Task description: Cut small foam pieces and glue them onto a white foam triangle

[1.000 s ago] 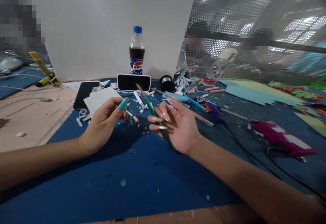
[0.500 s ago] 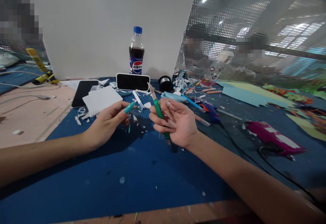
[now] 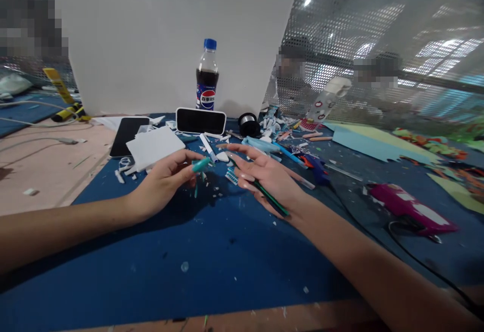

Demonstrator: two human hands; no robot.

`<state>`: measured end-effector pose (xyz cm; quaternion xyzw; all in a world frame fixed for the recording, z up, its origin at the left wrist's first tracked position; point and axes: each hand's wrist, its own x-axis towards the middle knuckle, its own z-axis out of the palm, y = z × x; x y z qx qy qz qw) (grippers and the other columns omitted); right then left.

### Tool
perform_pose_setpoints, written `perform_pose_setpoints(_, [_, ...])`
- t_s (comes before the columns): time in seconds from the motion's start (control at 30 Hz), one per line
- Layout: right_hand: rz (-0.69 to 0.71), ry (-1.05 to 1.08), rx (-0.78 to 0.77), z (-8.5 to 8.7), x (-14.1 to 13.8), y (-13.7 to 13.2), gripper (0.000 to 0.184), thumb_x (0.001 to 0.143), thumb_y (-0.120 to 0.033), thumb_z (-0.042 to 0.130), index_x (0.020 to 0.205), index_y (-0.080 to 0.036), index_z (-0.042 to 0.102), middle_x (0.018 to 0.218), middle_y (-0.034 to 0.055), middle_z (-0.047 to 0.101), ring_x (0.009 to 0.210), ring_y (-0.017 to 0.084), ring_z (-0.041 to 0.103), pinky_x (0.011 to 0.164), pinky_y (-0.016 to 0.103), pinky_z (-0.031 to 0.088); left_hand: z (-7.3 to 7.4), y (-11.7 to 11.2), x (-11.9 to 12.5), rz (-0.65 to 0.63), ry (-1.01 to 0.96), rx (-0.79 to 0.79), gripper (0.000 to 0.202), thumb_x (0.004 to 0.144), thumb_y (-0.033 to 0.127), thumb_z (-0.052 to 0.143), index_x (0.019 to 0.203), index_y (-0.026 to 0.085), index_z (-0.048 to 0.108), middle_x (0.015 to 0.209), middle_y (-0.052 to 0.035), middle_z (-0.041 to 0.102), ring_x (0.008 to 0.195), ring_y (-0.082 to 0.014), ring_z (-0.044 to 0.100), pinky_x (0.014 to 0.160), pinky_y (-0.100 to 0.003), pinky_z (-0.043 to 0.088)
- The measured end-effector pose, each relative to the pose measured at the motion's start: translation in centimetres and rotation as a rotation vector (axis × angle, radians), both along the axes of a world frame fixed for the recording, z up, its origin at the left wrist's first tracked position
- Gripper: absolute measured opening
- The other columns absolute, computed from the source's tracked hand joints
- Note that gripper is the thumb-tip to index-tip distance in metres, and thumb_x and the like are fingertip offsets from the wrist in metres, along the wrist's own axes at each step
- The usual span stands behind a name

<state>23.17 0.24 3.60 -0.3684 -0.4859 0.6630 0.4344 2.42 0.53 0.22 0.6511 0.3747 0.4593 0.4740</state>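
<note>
My left hand (image 3: 164, 183) is closed in a pinch, with a small glossy teal piece (image 3: 201, 164) at the thumb and fingertips. Its exact kind is unclear. In my right hand (image 3: 270, 178) lies a slim green-handled tool (image 3: 270, 197), slanting from the fingertips back toward the wrist. The fingers partly cover the tool, and its tip cannot be made out. A gap separates the two hands above the blue mat (image 3: 204, 266). Between them, on the mat, are a small blue-and-white gridded piece (image 3: 232, 175) and scattered scraps.
Behind the hands stand a cola bottle (image 3: 207, 77), a propped phone (image 3: 201, 121) and a wire spool (image 3: 249, 124). White sheets (image 3: 155, 146) overlap a dark tablet (image 3: 128, 133) at left. A blue glue gun (image 3: 314, 168) and a magenta device (image 3: 412, 207) with a cord lie right.
My right hand has turned over, tipping the green tool from near upright to a slant toward the wrist. My left hand keeps its pinch. The view has shifted slightly.
</note>
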Motion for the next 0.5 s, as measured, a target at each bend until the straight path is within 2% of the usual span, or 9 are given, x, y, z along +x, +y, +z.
perform_pose_setpoints(0.07, [-0.108, -0.023, 0.031, -0.1, 0.3, 0.4, 0.029, 0.083, -0.016, 0.064, 0.11, -0.022, 0.057, 0.058, -0.0078, 0.044, 0.05, 0.006, 0.047, 0.058, 0.02, 0.053, 0.2, -0.1, 0.0, -0.009, 0.018, -0.036, 0.027, 0.078, 0.033, 0.065, 0.099, 0.017, 0.06, 0.071, 0.0015, 0.06, 0.059, -0.0104, 0.056, 0.057, -0.022, 0.049])
perform_pose_setpoints(0.13, [-0.162, -0.035, 0.072, -0.2, 0.6, 0.9, 0.036, 0.081, -0.015, 0.066, 0.113, -0.024, 0.054, 0.058, -0.0084, 0.048, 0.051, 0.007, 0.051, 0.072, 0.027, 0.057, 0.3, -0.3, 0.1, -0.02, 0.041, -0.06, 0.029, 0.072, 0.028, 0.069, 0.098, 0.017, 0.061, 0.073, 0.0011, 0.062, 0.061, -0.0112, 0.058, 0.059, -0.023, 0.05])
perform_pose_setpoints(0.27, [-0.144, -0.025, 0.11, -0.2, 1.2, 1.6, 0.019, 0.085, -0.018, 0.061, 0.104, -0.022, 0.059, 0.06, -0.0047, 0.057, 0.056, 0.009, 0.056, 0.079, 0.033, 0.058, 0.3, -0.6, 0.1, -0.015, 0.098, -0.007, 0.031, 0.067, 0.025, 0.073, 0.096, 0.016, 0.066, 0.07, 0.0007, 0.061, 0.06, -0.0113, 0.055, 0.055, -0.023, 0.048])
perform_pose_setpoints(0.3, [-0.126, -0.033, 0.108, -0.2, 1.3, 1.7, 0.016, 0.086, -0.019, 0.06, 0.103, -0.021, 0.06, 0.066, -0.0024, 0.062, 0.058, 0.009, 0.058, 0.077, 0.033, 0.058, 0.3, -0.6, 0.1, -0.01, 0.105, 0.015, 0.03, 0.067, 0.024, 0.072, 0.096, 0.017, 0.068, 0.07, 0.0007, 0.061, 0.06, -0.0108, 0.054, 0.054, -0.022, 0.047])
perform_pose_setpoints(0.37, [-0.074, -0.054, 0.109, -0.1, 1.5, 1.6, 0.023, 0.088, -0.021, 0.057, 0.111, -0.023, 0.06, 0.081, 0.0005, 0.068, 0.053, 0.008, 0.057, 0.069, 0.032, 0.06, 0.3, -0.7, 0.1, -0.009, 0.103, 0.031, 0.029, 0.069, 0.023, 0.071, 0.097, 0.017, 0.069, 0.072, 0.0003, 0.062, 0.06, -0.0103, 0.054, 0.054, -0.021, 0.046])
perform_pose_setpoints(0.43, [-0.001, -0.055, 0.107, 0.1, 1.5, 1.3, 0.036, 0.091, -0.02, 0.052, 0.127, -0.028, 0.051, 0.088, 0.0005, 0.069, 0.039, 0.004, 0.046, 0.053, 0.026, 0.058, 0.3, -0.6, 0.1, -0.021, 0.08, 0.014, 0.03, 0.07, 0.022, 0.07, 0.099, 0.017, 0.068, 0.074, -0.0001, 0.065, 0.062, -0.0104, 0.056, 0.057, -0.021, 0.049])
perform_pose_setpoints(0.5, [0.067, -0.031, 0.094, 0.4, 1.5, 1.0, 0.046, 0.094, -0.018, 0.047, 0.136, -0.033, 0.041, 0.086, -0.001, 0.069, 0.032, 0.002, 0.031, 0.036, 0.018, 0.047, 0.3, -0.6, 0.1, -0.036, 0.058, 0.001, 0.031, 0.07, 0.021, 0.07, 0.101, 0.017, 0.068, 0.075, -0.0001, 0.066, 0.064, -0.0105, 0.058, 0.06, -0.021, 0.05])
